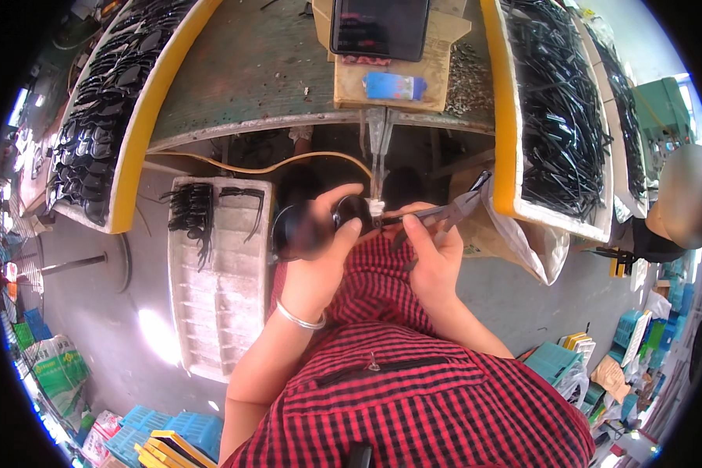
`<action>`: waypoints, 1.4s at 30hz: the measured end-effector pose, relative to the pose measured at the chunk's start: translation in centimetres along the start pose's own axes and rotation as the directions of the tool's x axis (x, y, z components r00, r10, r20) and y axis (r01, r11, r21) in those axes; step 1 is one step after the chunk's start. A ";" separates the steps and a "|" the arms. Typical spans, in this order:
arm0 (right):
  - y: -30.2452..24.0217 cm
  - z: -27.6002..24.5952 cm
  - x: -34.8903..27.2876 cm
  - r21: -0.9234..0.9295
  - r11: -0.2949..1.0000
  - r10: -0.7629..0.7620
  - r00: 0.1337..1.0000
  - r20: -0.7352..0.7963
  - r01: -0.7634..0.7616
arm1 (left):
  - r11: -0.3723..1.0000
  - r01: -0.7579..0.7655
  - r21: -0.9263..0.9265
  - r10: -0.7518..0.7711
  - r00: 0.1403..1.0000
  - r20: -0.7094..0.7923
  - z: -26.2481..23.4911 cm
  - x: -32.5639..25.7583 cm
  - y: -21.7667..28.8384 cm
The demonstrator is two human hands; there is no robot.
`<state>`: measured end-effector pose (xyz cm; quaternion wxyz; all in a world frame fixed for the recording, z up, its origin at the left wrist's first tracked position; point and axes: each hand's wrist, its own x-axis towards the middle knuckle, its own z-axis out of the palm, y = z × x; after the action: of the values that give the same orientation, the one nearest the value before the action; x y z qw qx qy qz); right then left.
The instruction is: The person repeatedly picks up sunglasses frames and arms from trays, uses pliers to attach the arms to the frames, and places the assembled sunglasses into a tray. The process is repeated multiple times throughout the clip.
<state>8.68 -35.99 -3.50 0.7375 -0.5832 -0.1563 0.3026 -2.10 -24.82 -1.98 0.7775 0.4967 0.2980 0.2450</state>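
My left hand (318, 264) is closed on a pair of black sunglasses (354, 210), its thumb and fingers across the dark lenses. The sunglasses are held at a small metal fixture (377, 168) that comes down from the bench's front edge. To their right, my right hand (437, 261) is closed round grey pliers (464, 207), whose tip points up and to the right. Thumb and forefinger of that hand meet at a thin dark piece beside the frame's right end. How that piece joins the frame is hidden by the fingers.
Yellow-edged trays flank the bench (249, 70): black eyewear fronts in the left tray (125, 156), black temples in the right tray (508, 148). A tablet (378, 27) and a blue packet (394, 86) rest on cardboard. A white foam tray (218, 312) stands lower left; a person (659, 234) is at right.
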 end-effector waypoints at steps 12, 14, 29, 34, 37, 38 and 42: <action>-0.2 0.2 0.0 0.138 0.988 0.070 0.997 -0.027 -0.066 | 0.992 -0.035 0.118 0.031 0.999 0.035 -0.5 -0.1 0.2; -0.2 0.2 0.0 0.148 0.986 0.079 0.997 -0.024 -0.074 | 0.994 -0.023 0.106 0.018 0.999 0.041 -0.6 0.0 0.3; -0.1 0.1 0.0 0.197 0.977 0.079 0.997 -0.001 -0.077 | 0.985 0.062 -0.163 -0.052 0.996 0.067 -0.3 0.0 0.8; 0.1 0.0 0.0 0.209 0.975 0.077 0.997 0.003 -0.076 | 0.977 0.083 -0.198 -0.071 0.995 0.070 -0.3 0.0 0.8; 0.1 0.0 0.1 0.212 0.974 0.080 0.997 0.005 -0.079 | 0.973 0.093 -0.210 -0.077 0.994 0.080 -0.4 0.0 0.8; 0.1 0.0 0.1 0.218 0.972 0.084 0.996 0.005 -0.083 | 0.972 0.097 -0.213 -0.080 0.993 0.087 -0.4 -0.1 1.0; 0.1 0.0 0.1 0.242 0.965 0.108 0.994 0.003 -0.105 | 0.966 0.104 -0.238 -0.083 0.992 0.097 -0.3 -0.1 1.3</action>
<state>8.74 -35.87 -3.57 0.7865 -0.4981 -0.0830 0.3555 -2.49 -24.24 -0.88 0.8552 0.3933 0.2553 0.2208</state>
